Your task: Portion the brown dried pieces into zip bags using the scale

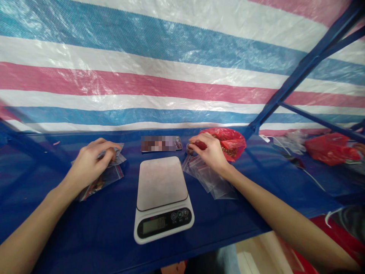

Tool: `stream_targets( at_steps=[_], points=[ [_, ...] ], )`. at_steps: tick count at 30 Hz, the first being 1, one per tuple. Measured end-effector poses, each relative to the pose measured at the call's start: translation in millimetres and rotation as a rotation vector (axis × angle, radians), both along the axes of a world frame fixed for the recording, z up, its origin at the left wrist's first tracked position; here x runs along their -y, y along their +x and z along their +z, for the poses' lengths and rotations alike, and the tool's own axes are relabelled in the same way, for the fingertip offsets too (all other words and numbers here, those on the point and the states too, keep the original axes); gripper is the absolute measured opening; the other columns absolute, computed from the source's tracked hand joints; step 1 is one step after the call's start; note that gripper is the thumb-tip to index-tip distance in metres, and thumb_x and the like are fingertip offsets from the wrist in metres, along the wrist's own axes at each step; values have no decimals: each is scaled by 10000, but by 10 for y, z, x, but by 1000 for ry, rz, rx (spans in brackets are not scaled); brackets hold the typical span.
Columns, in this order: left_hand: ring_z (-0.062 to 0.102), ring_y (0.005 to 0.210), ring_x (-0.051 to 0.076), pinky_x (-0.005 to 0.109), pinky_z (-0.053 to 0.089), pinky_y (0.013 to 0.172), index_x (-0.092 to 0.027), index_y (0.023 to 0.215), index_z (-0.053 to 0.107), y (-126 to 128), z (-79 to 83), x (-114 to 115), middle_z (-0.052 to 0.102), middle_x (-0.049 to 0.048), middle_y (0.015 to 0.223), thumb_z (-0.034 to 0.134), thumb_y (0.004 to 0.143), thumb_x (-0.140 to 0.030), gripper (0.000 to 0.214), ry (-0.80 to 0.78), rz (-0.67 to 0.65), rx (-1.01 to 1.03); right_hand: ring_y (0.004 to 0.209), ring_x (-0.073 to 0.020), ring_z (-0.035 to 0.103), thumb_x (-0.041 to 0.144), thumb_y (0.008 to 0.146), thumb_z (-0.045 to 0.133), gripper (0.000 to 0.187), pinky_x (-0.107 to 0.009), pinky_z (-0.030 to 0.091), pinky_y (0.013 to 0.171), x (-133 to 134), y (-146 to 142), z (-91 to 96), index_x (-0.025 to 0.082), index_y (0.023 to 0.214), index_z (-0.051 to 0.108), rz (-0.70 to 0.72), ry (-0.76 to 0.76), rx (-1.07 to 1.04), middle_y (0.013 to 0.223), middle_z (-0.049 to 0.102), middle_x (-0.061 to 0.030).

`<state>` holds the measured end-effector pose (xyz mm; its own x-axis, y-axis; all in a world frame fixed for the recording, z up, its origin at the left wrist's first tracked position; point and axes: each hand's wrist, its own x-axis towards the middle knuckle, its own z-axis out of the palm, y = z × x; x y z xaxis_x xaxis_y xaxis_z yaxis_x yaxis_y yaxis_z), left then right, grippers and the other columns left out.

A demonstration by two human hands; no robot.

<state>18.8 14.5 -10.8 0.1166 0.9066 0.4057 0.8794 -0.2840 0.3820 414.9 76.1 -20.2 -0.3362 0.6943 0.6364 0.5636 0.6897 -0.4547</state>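
Blue bench [57, 224]: L hand [88, 167] clamped on zip bag [112, 160], R hand [208, 150] clamped on red item [200, 145] nr scale [161, 182]; slack grip could drop it.

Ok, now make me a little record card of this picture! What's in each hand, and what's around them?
Left hand: holding a small clear zip bag
Right hand: pinching a small dark red item
Beside right hand: stack of clear zip bags, red plastic bag with brown bits inside
Middle: white digital kitchen scale, display lit
Behind scale: phone
Underneath: blue table
Backdrop: striped tarp
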Motion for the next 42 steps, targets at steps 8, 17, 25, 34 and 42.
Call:
stream_targets(
  at_steps=[8,17,25,34,42],
  points=[
    [690,945,242,378,501,919,-195,1016,765,-37,-54,-21,748,71,1014,413,973,-373,397,30,-21,1,900,-258,719,253,914,791,26,-431,550,888,-48,61,-28,234,931,788,12,-20,72,955,813,-52],
    [680,900,233,353,496,881,-209,995,755,-41,-36,-20,744,52,973,420,965,-386,380,12,2,-12,802,-232,720,267,953,679,147,-379,553,791,-152,527,365,201,892,796,-199,21,-33,889,801,-68],
    [684,896,244,354,502,880,-204,1001,759,-15,6,7,743,59,951,413,965,-389,394,-27,31,-12,1012,-291,752,144,797,709,313,-452,592,956,-421,1128,156,196,1095,789,-41,-239,259,1112,789,-108],
    [683,904,253,374,509,905,-168,1044,778,12,30,9,743,79,968,411,962,-385,434,-32,5,-4,1270,-344,621,20,809,520,429,-526,490,1134,-496,858,-227,152,1151,743,-6,-116,400,1282,685,-188],
    [690,959,251,371,506,929,-154,1030,771,52,55,25,757,97,1039,404,967,-354,423,-22,7,-20,1232,-327,624,12,763,511,451,-496,493,1112,-517,843,-140,187,1123,717,75,-102,341,1216,685,-152]
  ],
)
